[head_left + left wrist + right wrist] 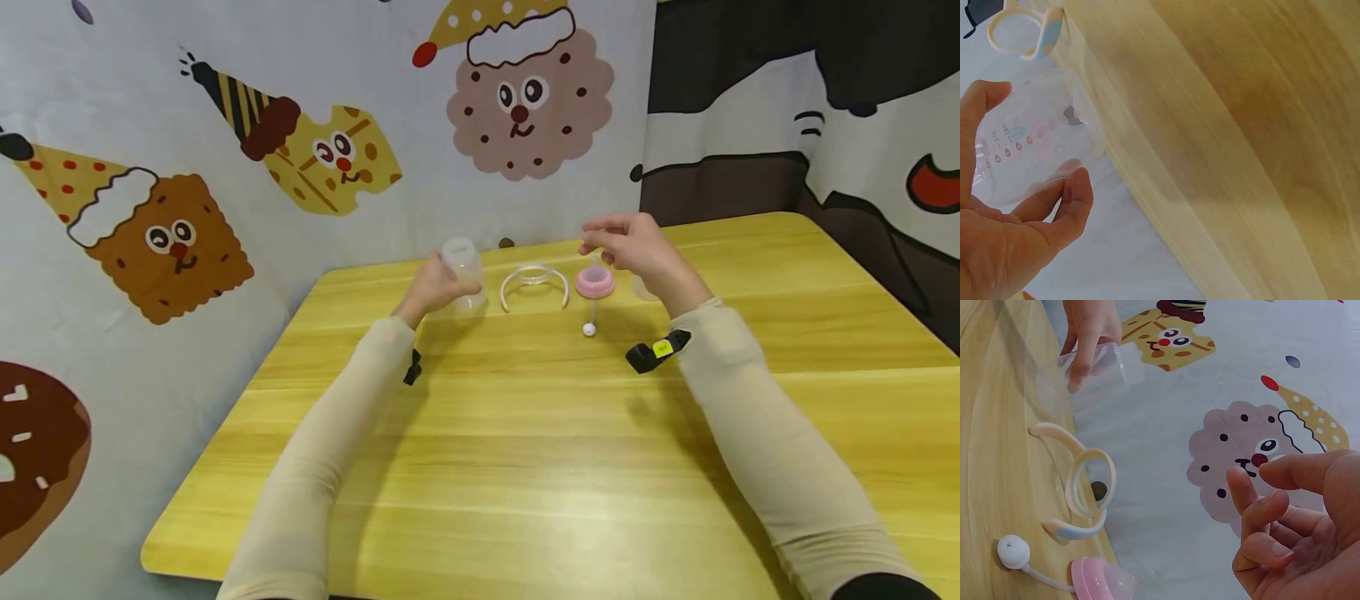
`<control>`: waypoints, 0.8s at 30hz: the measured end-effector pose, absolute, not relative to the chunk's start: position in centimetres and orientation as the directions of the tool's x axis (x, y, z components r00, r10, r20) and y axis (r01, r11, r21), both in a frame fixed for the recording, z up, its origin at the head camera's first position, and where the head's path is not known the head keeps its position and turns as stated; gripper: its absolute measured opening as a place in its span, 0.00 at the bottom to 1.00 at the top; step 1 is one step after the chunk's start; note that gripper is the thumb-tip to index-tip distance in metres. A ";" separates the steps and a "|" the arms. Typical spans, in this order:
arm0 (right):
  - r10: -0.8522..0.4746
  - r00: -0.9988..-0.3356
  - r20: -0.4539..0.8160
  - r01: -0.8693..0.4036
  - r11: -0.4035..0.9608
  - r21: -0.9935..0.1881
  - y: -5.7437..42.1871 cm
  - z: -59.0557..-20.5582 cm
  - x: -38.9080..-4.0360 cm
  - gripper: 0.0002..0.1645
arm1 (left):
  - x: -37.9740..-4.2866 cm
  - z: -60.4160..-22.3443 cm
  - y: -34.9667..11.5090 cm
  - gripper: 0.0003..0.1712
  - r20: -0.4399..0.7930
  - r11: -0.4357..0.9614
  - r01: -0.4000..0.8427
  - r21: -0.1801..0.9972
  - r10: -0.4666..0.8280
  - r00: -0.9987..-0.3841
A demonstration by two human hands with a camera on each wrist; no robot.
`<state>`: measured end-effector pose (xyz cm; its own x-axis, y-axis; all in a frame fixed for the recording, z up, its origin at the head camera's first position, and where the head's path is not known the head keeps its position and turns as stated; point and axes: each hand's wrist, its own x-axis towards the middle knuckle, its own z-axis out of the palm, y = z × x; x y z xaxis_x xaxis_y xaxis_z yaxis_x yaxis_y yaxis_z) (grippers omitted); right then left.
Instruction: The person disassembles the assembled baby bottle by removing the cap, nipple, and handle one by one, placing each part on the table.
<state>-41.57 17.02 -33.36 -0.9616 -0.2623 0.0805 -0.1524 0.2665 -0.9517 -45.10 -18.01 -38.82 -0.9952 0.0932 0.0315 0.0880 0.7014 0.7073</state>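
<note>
My left hand (441,287) grips a clear baby bottle (467,271) at the table's back edge. In the left wrist view, the thumb and fingers lie round the bottle (1041,134), which has printed measuring marks. Right of it is a handle ring (534,275) with two curved arms. A pink bottle collar (596,283) with a clear nipple stands further right, and its straw ends in a white weighted ball (589,330). My right hand (637,246) hovers just above the nipple, its fingers loosely bent with nothing between them, as the right wrist view shows.
A translucent cap (642,288) lies partly behind the right wrist. The wooden table (480,467) meets a cartoon-printed cloth (420,50) at its back edge. Small black cameras are strapped to both wrists.
</note>
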 end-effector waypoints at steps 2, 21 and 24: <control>-0.252 -0.964 0.087 -0.155 0.267 -0.951 17.2 -33.2 -41.6 0.24 | -45.3 -38.8 -17.8 0.53 0.047 0.695 0.107 0.711 0.105 -0.993; -0.262 -0.962 0.075 -0.142 0.247 -0.959 16.7 -33.1 -41.4 0.23 | -45.0 -40.1 -17.4 0.54 0.039 0.659 0.099 0.746 0.106 -0.994; -0.267 -0.961 0.079 -0.147 0.245 -0.958 16.6 -33.3 -41.5 0.24 | -44.9 -40.4 -17.3 0.53 0.051 0.646 0.110 0.755 0.109 -0.993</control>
